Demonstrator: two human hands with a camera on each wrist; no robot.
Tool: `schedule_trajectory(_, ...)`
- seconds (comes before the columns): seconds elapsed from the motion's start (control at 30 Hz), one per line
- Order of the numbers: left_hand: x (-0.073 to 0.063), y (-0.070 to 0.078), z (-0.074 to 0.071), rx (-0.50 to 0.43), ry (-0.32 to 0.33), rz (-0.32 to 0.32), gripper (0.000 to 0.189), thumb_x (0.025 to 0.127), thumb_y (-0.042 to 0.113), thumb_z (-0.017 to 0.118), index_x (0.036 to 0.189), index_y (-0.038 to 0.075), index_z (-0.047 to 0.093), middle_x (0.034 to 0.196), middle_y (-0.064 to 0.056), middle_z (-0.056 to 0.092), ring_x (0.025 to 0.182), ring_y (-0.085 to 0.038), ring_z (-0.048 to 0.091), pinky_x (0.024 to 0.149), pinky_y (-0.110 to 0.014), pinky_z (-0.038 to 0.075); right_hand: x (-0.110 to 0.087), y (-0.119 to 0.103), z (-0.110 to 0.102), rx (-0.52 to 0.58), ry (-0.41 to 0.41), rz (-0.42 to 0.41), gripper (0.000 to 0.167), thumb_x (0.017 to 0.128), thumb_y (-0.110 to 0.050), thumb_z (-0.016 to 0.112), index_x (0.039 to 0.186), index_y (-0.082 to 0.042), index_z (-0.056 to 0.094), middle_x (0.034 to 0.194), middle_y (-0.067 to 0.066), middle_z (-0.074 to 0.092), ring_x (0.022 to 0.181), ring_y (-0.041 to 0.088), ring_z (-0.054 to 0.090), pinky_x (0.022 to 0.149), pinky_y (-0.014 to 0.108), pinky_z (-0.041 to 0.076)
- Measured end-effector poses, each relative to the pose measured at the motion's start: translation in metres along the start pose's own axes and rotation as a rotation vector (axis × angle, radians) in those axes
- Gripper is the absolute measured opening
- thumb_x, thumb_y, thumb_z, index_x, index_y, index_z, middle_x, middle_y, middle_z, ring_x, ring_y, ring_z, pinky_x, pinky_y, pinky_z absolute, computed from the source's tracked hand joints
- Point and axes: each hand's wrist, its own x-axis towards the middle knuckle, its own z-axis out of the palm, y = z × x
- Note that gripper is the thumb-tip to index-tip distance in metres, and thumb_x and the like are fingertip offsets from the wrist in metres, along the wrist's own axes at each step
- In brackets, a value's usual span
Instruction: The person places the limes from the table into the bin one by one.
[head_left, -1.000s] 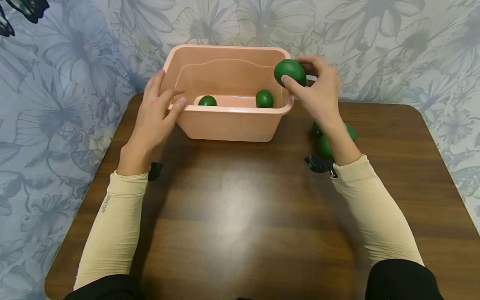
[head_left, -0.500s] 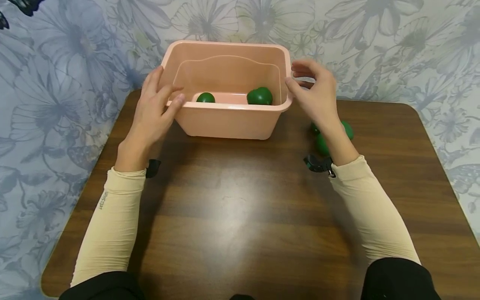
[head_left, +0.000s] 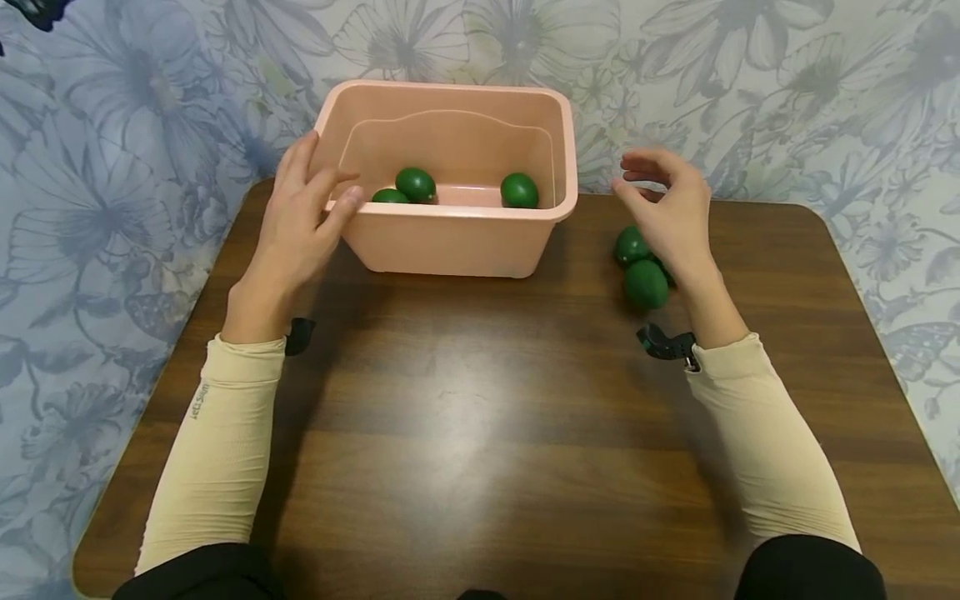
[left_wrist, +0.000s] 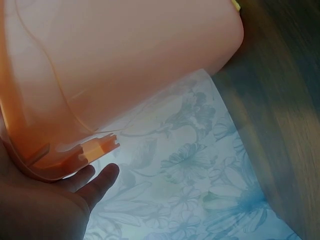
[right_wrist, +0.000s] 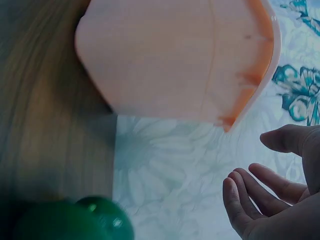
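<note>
In the head view, a peach plastic bin (head_left: 450, 243) stands at the far side of the table, with three smooth, dark green, egg-shaped fruits inside. Two lie together near its left end, including this green fruit (head_left: 415, 184); another green fruit (head_left: 519, 191) is at the right. My left hand (head_left: 296, 212) rests over the bin's left front corner, some fingers along the outside and the thumb over the rim. In the left wrist view, two extended fingertips (left_wrist: 104, 181) reach past the rim. My right hand (head_left: 673, 212), fingers loosely bent and holding nothing, hovers right of the bin.
Beneath the right hand, a small cluster of green fruits (head_left: 646, 285) sits on the brown wooden table (head_left: 465, 400). A wall with a floral pattern (head_left: 750, 92) rises right behind the bin and along the left side.
The right hand lowered a green fruit to the bin's right end and let it go. One fruit has rolled left inside. The empty right hand has moved right, away from the rim.
</note>
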Motion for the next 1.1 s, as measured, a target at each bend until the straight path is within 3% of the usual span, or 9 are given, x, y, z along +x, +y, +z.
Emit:
schedule_trajectory(0.13, 0.000, 0.000, 0.000, -0.005, -0.002, -0.001, 0.065, 0.105, 0.061, 0.050, 0.134, 0.006, 0.070, 0.173, -0.017, 0.027, 0.163, -0.028, 0.016, 0.126, -0.063, 0.022, 0.001, 0.025, -0.008, -0.020, 0.020, 0.018, 0.035, 0.097, -0.023, 0.075, 0.130, -0.012, 0.074, 0.130, 0.009, 0.074, 0.114, 0.016, 0.070, 0.095, 0.023, 0.056)
schedule_trajectory(0.3, 0.001, -0.001, 0.000, -0.010, -0.003, -0.002, 0.068, 0.105, 0.064, 0.049, 0.134, 0.006, 0.069, 0.173, -0.016, 0.027, 0.163, -0.026, 0.015, 0.127, -0.062, 0.022, -0.003, 0.040, -0.021, 0.001, 0.023, 0.051, 0.035, 0.097, -0.021, 0.076, 0.130, -0.012, 0.074, 0.129, 0.009, 0.074, 0.110, 0.008, 0.069, 0.095, 0.021, 0.055)
schedule_trajectory(0.7, 0.001, -0.001, 0.000, -0.005, -0.009, 0.005, 0.070, 0.105, 0.064, 0.047, 0.133, 0.004, 0.069, 0.172, -0.018, 0.027, 0.163, -0.027, 0.015, 0.127, -0.062, 0.022, -0.022, 0.078, -0.045, -0.137, -0.029, 0.156, 0.045, 0.099, -0.032, 0.074, 0.139, -0.013, 0.068, 0.137, 0.010, 0.070, 0.119, 0.016, 0.067, 0.094, 0.017, 0.053)
schedule_trajectory(1.1, 0.001, -0.001, -0.001, -0.007, -0.011, -0.005, 0.066, 0.106, 0.061, 0.049, 0.134, 0.005, 0.070, 0.173, -0.017, 0.026, 0.163, -0.026, 0.016, 0.127, -0.061, 0.021, -0.035, 0.100, -0.057, -0.242, -0.154, 0.208, 0.057, 0.100, -0.025, 0.071, 0.151, -0.005, 0.054, 0.147, 0.026, 0.059, 0.132, 0.045, 0.060, 0.107, 0.053, 0.050)
